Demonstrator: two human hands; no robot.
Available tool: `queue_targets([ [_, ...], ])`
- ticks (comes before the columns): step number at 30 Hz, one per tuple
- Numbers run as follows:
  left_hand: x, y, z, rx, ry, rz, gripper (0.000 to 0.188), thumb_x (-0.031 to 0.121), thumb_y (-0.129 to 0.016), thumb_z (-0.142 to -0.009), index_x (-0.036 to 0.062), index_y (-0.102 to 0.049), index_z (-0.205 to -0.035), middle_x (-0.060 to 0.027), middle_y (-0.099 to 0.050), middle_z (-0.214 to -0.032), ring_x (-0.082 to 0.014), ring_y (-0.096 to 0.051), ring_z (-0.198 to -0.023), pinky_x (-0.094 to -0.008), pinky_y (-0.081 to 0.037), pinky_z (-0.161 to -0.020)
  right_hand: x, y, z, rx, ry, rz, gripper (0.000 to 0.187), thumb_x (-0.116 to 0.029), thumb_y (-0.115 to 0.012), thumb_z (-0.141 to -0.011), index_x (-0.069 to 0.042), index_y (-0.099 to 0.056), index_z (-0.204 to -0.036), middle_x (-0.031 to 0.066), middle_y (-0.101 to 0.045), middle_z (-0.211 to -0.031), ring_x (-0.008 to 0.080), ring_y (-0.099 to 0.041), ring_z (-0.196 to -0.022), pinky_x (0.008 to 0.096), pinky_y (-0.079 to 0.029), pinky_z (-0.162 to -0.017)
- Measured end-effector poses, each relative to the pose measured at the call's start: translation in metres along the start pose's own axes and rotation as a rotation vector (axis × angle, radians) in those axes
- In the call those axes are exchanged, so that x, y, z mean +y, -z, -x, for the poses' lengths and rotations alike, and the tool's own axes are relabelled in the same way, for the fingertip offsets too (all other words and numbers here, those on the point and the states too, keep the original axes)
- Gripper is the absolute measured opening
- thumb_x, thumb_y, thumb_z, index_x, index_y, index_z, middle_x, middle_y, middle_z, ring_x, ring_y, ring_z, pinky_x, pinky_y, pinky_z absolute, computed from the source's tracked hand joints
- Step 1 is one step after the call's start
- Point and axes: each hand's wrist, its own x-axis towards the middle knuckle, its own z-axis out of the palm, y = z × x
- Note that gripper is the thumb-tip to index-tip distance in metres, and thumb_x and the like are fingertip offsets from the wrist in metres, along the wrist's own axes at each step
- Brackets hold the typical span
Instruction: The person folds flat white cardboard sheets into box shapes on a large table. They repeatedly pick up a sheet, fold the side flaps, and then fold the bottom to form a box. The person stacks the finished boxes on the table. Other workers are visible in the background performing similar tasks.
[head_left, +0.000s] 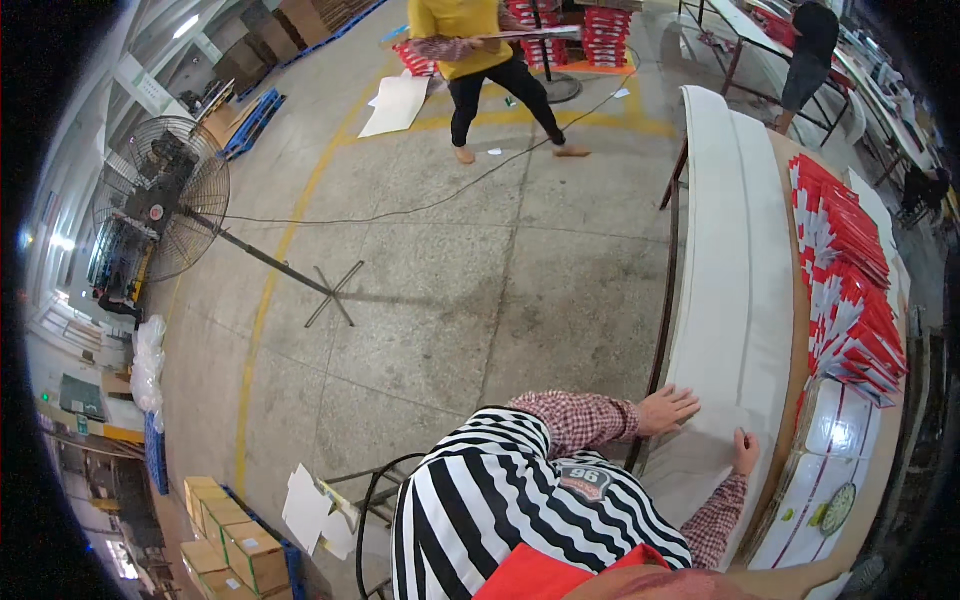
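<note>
**Hands flat on white sheet stack**

Fingers of the left hand (668, 408) are spread and laid flat on the near end of the white sheets (735, 300); nothing is gripped. The right hand (745, 452) rests just to the right on the same top sheet, fingers curled at what looks like its edge; whether it pinches the sheet cannot be told. The sheets lie in a long stack on the table (790, 200), running from near to far. Red packs (850, 280) are fanned along the right side, with printed sheets (820, 480) near right.

To do this step well, judging from the pose: keep the left palm pressing the stack down so lower sheets do not slide, and lift only the top sheet by its edge. Far left, a fan (165, 200) stands on the floor; a person in yellow (460, 30) works far off.
</note>
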Motion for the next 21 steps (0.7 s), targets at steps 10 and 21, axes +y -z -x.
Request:
queue_targets([
  [10,-0.009,0.032,-0.004,-0.039,-0.045,-0.064,0.072,0.039,-0.056,-0.084,0.0078,-0.024,-0.140,-0.0118,-0.028,-0.144,-0.0283,-0.025,-0.134,-0.0525,-0.024,-0.105,0.045,-0.034,-0.018,0.036,-0.034,0.070,0.049,-0.040,-0.053,-0.090,-0.002,-0.038,-0.063,0.0030,-0.031,-0.057,0.0149,-0.033,-0.056,0.0328,-0.030,-0.053],
  [21,-0.020,0.007,-0.003,0.049,-0.105,-0.061,0.072,0.041,-0.060,-0.080,0.0051,-0.032,-0.136,-0.0124,-0.029,-0.143,-0.0289,-0.025,-0.134,-0.0543,-0.021,-0.105,0.036,-0.051,-0.008,0.084,-0.098,0.215,0.048,-0.041,-0.054,-0.089,0.005,-0.054,-0.074,0.0109,-0.050,-0.062,0.0192,-0.045,-0.060,0.0353,-0.038,-0.059],
])
